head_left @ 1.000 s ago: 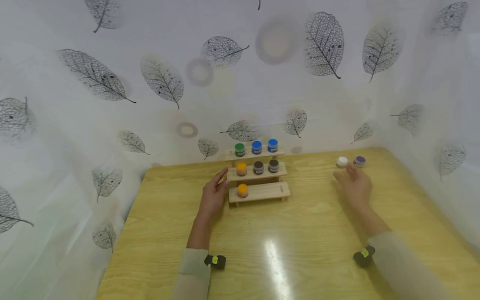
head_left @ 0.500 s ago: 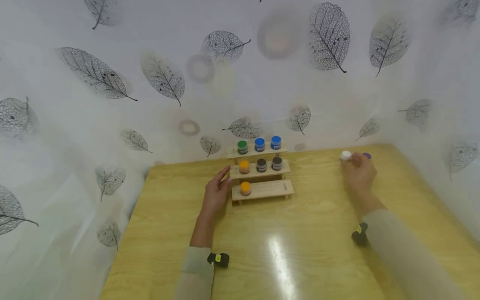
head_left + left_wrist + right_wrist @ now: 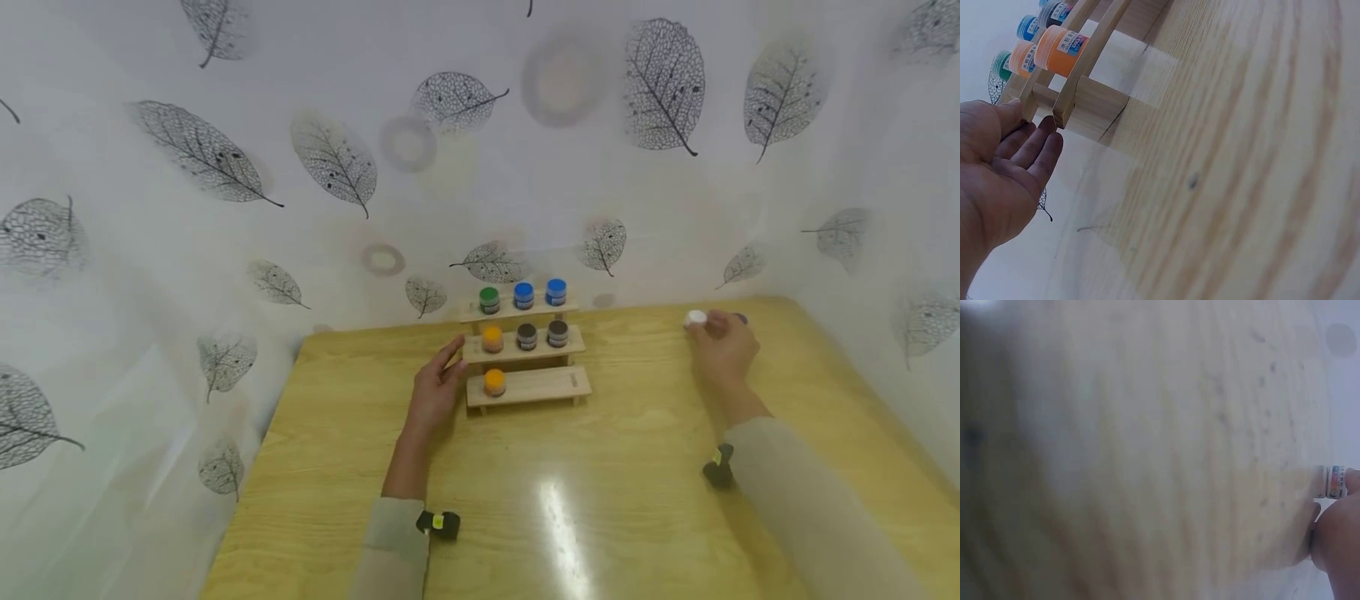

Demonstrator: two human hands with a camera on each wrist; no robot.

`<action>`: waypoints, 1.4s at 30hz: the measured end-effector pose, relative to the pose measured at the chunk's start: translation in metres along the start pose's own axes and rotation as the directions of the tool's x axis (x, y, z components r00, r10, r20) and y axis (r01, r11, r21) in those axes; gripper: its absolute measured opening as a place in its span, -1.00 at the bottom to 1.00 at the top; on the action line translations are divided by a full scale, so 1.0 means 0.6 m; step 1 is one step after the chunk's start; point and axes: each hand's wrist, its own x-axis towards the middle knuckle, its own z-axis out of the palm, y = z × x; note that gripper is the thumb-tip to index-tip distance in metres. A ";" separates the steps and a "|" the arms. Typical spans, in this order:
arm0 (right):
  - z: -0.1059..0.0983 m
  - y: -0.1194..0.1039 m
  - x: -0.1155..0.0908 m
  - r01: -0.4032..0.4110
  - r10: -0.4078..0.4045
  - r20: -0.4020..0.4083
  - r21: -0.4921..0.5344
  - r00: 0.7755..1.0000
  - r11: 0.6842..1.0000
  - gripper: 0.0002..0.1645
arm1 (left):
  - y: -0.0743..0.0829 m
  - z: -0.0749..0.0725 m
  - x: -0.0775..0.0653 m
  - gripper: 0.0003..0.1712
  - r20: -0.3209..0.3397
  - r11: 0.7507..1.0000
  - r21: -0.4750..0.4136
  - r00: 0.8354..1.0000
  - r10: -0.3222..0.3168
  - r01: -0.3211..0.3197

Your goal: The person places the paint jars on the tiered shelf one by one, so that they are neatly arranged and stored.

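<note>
A three-tier wooden stand (image 3: pixel 536 387) bears small paint jars. My left hand (image 3: pixel 435 390) is at its left end, fingers fairly straight, touching the shelf ends in the left wrist view. Green (image 3: pixel 489 300) and blue jars (image 3: pixel 523 295) stand on top. An orange jar (image 3: pixel 492 339) and dark jars (image 3: pixel 557 333) stand in the middle; another orange jar (image 3: pixel 494 382) is on the lowest shelf. At the back right, my right hand (image 3: pixel 726 350) pinches a white-lidded jar (image 3: pixel 695 318) between thumb and fingers. A purple-lidded jar (image 3: pixel 742 318) is mostly hidden behind this hand.
The wooden table (image 3: pixel 510 483) reaches back to a leaf-patterned sheet (image 3: pixel 337 275) hanging close behind the stand. More sheet hangs along the left and right sides. Light glares off the table's front middle.
My right hand has moved in onto the white-lidded jar and now covers most of the purple-lidded one. My left hand stays at the stand's left end. The head view has shifted slightly.
</note>
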 end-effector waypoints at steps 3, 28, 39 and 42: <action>-0.002 0.002 -0.006 -0.006 0.006 -0.001 0.000 1.000 1.000 -0.36 | 0.000 0.001 -0.001 -0.45 0.002 1.000 -0.001 1.000 0.005 -0.005; 0.044 -0.060 -0.155 0.363 -0.401 0.172 0.215 0.900 0.907 -0.50 | -0.006 0.002 0.002 -0.46 -0.015 0.999 0.002 0.999 -0.040 0.040; 0.078 -0.091 -0.219 0.349 -0.444 0.247 0.347 0.862 0.871 -0.55 | -0.004 0.002 0.002 -0.45 -0.017 0.999 0.001 0.999 -0.034 0.034; 0.092 -0.099 -0.233 0.353 -0.459 0.272 0.359 0.846 0.864 -0.55 | -0.004 0.002 0.001 -0.45 -0.017 1.000 -0.007 0.999 -0.030 0.029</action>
